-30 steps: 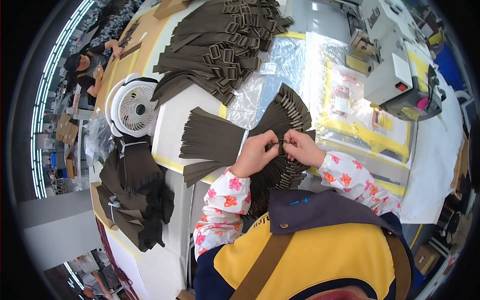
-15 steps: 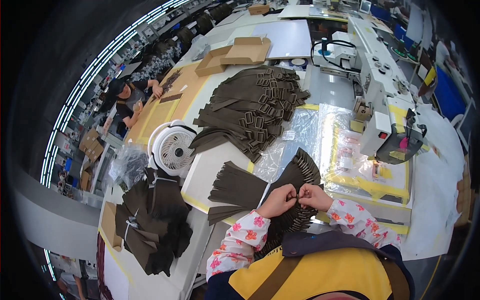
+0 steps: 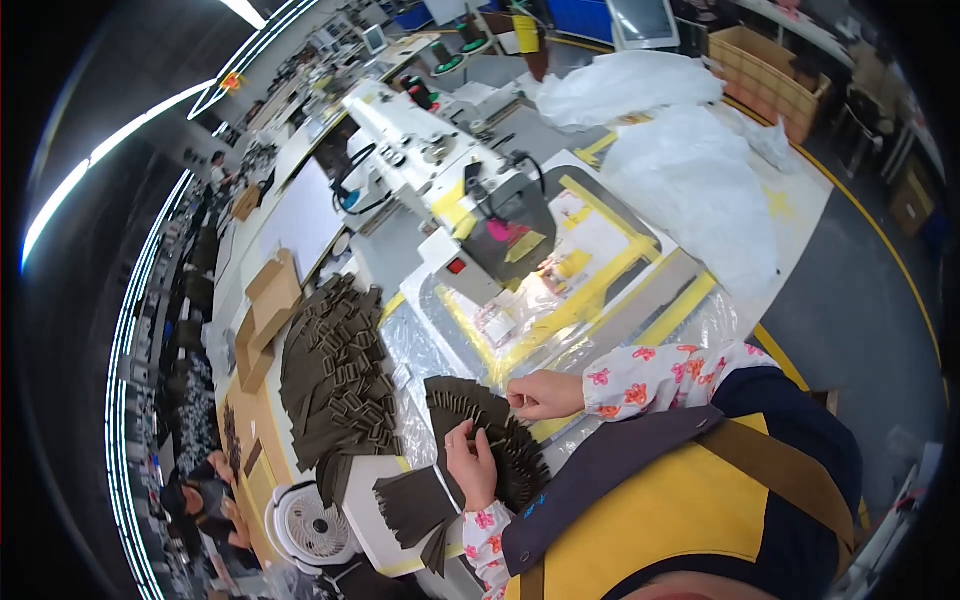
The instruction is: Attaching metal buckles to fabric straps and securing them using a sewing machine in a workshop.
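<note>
Head view shows both hands pinching a fanned stack of dark strips point(image 3: 500, 440) on the table point(image 3: 400, 520): the left hand point(image 3: 472, 462) presses on it, the right hand point(image 3: 545, 394) grips its upper edge. Clear plastic sheeting point(image 3: 420, 345) lies beneath, brown cardboard boxes point(image 3: 262, 315) far left. A larger strip pile point(image 3: 335, 375), white fan point(image 3: 305, 525) and sewing machine point(image 3: 450, 190) surround them.

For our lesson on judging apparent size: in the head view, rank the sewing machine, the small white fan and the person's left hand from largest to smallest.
1. Sewing machine, clearly largest.
2. Small white fan.
3. Left hand, smallest, though near the fan's size; the fisheye rim makes this unsure.
</note>
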